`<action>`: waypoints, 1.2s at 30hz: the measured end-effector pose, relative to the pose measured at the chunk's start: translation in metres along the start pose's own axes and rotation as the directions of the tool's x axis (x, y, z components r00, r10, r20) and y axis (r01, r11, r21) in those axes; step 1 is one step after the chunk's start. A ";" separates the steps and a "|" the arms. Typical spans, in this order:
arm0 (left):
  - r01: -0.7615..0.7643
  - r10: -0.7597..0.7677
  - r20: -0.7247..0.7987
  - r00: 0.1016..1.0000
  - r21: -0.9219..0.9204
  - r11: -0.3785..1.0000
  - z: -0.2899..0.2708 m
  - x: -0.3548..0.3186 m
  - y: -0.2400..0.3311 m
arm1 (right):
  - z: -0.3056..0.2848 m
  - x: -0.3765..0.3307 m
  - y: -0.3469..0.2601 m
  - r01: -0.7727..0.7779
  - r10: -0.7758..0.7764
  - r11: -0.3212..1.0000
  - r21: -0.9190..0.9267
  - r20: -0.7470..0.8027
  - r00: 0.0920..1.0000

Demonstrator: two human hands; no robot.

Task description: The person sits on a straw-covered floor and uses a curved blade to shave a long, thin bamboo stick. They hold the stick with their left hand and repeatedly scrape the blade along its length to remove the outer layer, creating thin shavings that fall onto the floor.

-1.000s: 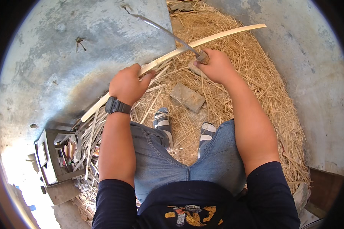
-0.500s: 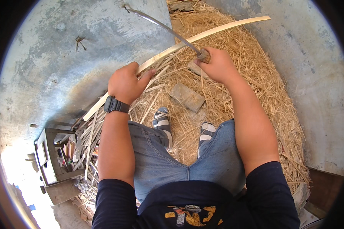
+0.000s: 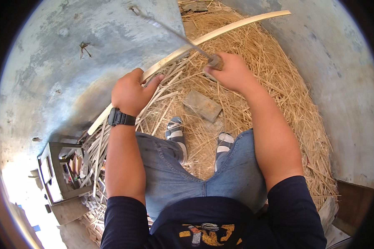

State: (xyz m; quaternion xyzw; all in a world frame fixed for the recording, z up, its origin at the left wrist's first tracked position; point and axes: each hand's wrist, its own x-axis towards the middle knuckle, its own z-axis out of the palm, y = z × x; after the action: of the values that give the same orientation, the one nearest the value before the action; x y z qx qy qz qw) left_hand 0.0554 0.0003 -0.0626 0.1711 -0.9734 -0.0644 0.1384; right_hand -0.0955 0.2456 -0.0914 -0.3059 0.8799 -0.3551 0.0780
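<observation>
A long pale wooden strip, perhaps bamboo, (image 3: 226, 30) slants across from lower left to upper right. My left hand (image 3: 132, 91), with a black watch on its wrist, is closed around the strip's lower half. In my right hand (image 3: 232, 71) is the short wooden handle of a long blade (image 3: 170, 31), blurred by motion. The blade points up and left, tapers to a hooked tip near the wall, and crosses over the strip. From this angle I cannot tell whether blade and strip touch.
Shavings (image 3: 270, 91) cover the ground, with a brick-like block (image 3: 202, 106) before my feet. Cut strips (image 3: 99, 151) pile at left beside a dark wooden frame (image 3: 64, 172) holding small items. Grey walls (image 3: 91, 41) rise on the left and right.
My left hand and the strip have shifted slightly left. My right hand has moved a little left too, carrying the blade toward the left along the strip.
</observation>
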 end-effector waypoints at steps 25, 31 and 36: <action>-0.024 0.025 -0.062 0.998 0.030 0.999 0.001 -0.001 -0.008 | -0.008 0.009 0.029 -0.111 0.110 0.993 0.035 0.027 0.994; -0.092 0.073 -0.199 0.977 -0.088 0.992 0.009 -0.001 -0.008 | -0.011 0.000 -0.006 0.025 -0.014 0.995 -0.100 0.106 0.994; -0.040 0.046 -0.129 0.991 0.053 0.998 0.000 -0.002 -0.005 | -0.023 0.022 0.057 -0.248 0.257 0.963 0.100 -0.092 0.962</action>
State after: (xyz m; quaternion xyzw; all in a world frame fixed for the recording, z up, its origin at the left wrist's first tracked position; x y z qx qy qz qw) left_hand 0.0585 -0.0037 -0.0635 0.1573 -0.9670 -0.0254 0.1987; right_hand -0.1485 0.2780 -0.1113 -0.1683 0.8981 -0.3961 0.0901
